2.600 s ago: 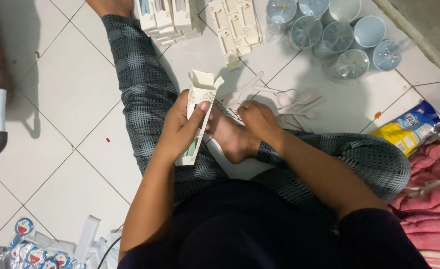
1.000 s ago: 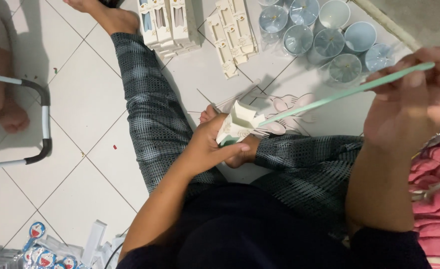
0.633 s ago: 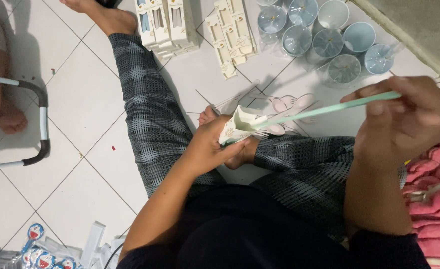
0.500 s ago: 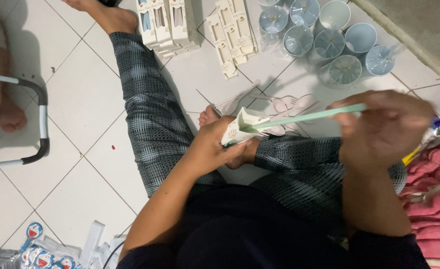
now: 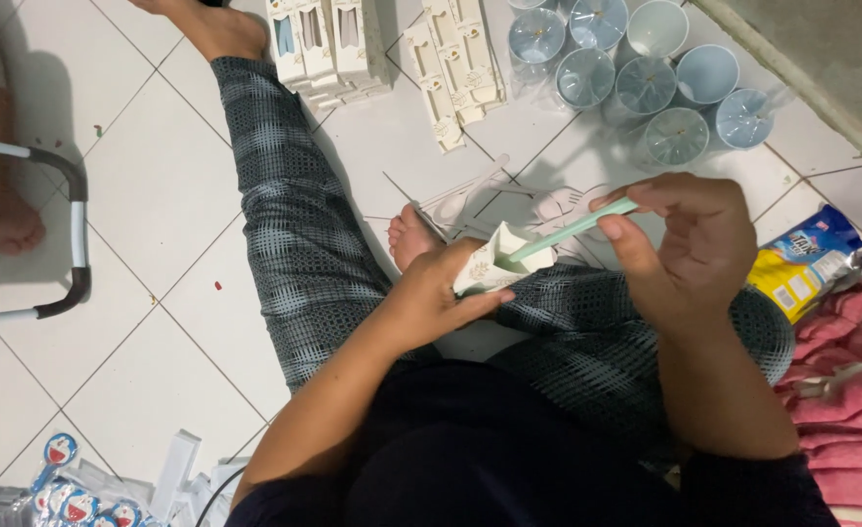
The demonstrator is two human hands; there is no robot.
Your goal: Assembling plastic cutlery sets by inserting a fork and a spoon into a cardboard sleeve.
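The small cream carton box (image 5: 494, 265) sits over the person's lap, its open flaps tipped up and to the right. The left hand (image 5: 438, 298) is wrapped around its lower part, gripping it. A pale green straw (image 5: 570, 230) runs from the box mouth up to the right hand (image 5: 690, 249), whose thumb and fingers are pinched closed on the straw's far end.

To do this well, the straw should stay in line with the long axis of the box, so it slides along the inside wall and does not catch a flap. A steady hold low on the box keeps the mouth open.

On the white tiled floor (image 5: 158, 195) just beyond lie clear plastic spoons and forks (image 5: 558, 202). Farther off stand finished boxes (image 5: 333, 44) and a cluster of blue cups (image 5: 646, 68). A yellow and blue packet (image 5: 807, 268) lies to the right.
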